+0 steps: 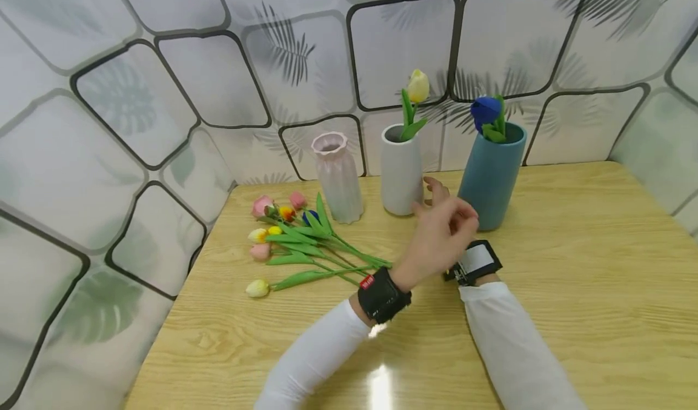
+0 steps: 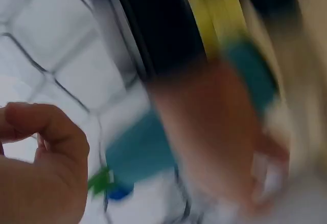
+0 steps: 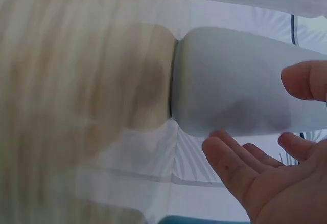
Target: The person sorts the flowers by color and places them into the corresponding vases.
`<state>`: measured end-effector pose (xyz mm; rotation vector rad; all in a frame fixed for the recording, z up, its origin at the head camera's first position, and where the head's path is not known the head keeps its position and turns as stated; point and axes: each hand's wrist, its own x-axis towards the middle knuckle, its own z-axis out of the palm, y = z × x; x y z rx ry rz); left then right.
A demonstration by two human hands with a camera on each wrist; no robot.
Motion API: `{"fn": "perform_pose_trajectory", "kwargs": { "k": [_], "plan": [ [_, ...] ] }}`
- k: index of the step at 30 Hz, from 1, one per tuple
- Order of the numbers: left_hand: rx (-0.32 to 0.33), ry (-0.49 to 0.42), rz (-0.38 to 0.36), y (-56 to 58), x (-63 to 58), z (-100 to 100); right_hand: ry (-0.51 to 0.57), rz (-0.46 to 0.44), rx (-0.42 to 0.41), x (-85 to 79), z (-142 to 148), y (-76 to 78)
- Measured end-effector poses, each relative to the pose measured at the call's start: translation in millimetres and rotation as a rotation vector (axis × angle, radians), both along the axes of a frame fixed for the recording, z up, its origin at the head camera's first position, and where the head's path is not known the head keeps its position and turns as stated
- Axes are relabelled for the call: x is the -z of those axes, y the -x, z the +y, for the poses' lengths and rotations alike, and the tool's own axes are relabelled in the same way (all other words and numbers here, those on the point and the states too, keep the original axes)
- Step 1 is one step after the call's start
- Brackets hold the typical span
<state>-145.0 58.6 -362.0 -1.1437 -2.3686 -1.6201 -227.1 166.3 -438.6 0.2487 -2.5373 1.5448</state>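
The white vase stands upright with a pale yellow tulip in it. My right hand is at the vase's right side, fingers spread and thumb apart; contact with the vase is unclear. In the head view only some right fingers show behind my left hand. That left hand is in the air before the teal vase, its fingers loosely bent, with nothing visible in them. A blue flower with green leaves leans out of the teal vase. The left wrist view is badly blurred.
A pale pink ribbed vase stands left of the white one. Several artificial flowers lie in a bunch on the wooden table, green stems pointing right. A patterned backdrop rises behind the vases.
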Motion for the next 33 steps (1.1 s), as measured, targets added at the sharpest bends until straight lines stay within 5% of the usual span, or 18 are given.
{"fn": "perform_pose_trajectory", "kwargs": {
  "k": [3, 5, 7, 9, 13, 17, 21, 25, 33],
  "plan": [
    [0.277, -0.108, -0.431, -33.8, 10.3, 8, -0.023, -0.055, -0.014, -2.6, 5, -3.7],
    [0.365, -0.142, -0.681, -50.7, 14.6, 10, -0.061, -0.055, -0.051, -5.8, 9, -6.6],
    [0.396, -0.129, -0.813, -60.0, 17.5, 8, -0.078, -0.052, -0.066, -8.6, 11, -8.0],
    [0.399, -0.079, -0.767, -59.6, 21.6, 3, -0.081, -0.052, -0.07, -11.4, 11, -9.0],
    [0.295, 0.116, -0.456, -38.4, 32.9, -21, -0.08, -0.051, -0.064, -13.9, 10, -9.9],
    [0.048, 0.444, -0.145, -15.0, 39.9, -55, -0.088, -0.065, -0.067, -11.3, 10, -10.4],
    [-0.176, 0.746, 0.013, 0.7, 37.8, -87, -0.095, -0.073, -0.06, -8.2, 11, -9.6],
    [-0.272, 0.924, 0.014, 9.6, 37.7, -111, -0.111, -0.074, -0.06, -6.0, 11, -9.2],
    [-0.205, 0.947, -0.141, 12.6, 49.5, -124, -0.126, -0.061, -0.061, -6.4, 10, -8.7]
  ]
}}
